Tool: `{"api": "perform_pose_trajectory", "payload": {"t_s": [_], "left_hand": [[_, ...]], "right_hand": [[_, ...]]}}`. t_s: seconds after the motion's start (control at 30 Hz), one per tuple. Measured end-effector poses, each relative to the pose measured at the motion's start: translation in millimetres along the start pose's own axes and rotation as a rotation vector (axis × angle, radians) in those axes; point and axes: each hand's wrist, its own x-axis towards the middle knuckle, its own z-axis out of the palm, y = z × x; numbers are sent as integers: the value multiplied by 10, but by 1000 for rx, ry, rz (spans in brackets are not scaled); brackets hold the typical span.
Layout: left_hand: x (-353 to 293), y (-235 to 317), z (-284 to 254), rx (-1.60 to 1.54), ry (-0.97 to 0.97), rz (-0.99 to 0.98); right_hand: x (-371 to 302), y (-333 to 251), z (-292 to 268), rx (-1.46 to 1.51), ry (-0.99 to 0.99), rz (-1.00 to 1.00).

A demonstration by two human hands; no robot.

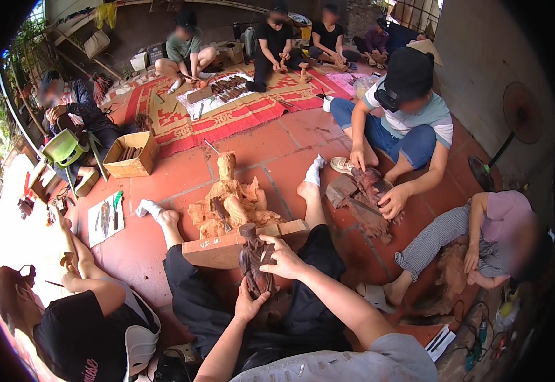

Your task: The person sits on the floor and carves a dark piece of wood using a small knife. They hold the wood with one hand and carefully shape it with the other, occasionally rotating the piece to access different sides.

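Between my bent legs stands a dark brown carved wooden figurine point(249, 256), upright with a flat-topped head. My left hand point(250, 302) is wrapped around its lower part. Against the figurine's upper right side, my right hand point(282, 257) has its fingers bent close together. A small dark piece shows at those fingertips, too unclear to name. Just beyond the figurine lies a thick wooden board point(210, 252) across the space between my legs. Behind the board rises a larger pale wood carving point(234, 197), with a dark-handled tool point(220, 213) resting on it.
At my right, a person in a cap works on a reddish wood carving point(369, 197). Left of me are a white sheet with tools point(107, 218), a cardboard box point(131, 156) and a green stool point(66, 148). Several people sit around a red patterned mat point(185, 130). A fan point(519, 114) stands far right.
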Motion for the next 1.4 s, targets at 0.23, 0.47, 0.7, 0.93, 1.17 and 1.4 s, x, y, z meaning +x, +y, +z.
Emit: {"api": "perform_pose_trajectory", "payload": {"t_s": [0.23,0.47,0.7,0.93,1.17,1.4], "left_hand": [[-22,-11,8,8,23,-8],[17,-97,61,-35,48,24],[33,-99,51,-65,33,14],[-4,-50,31,-41,37,9],[-25,15,22,-65,20,-1],[117,91,-530,375,-174,45]], "right_hand": [[35,-85,-19,-169,-85,26],[108,2,-54,-32,-102,48],[213,205,-45,114,10,49],[-30,-7,22,-104,-55,-13],[208,174,-79,66,-50,-3],[71,140,-96,190,104,64]]}}
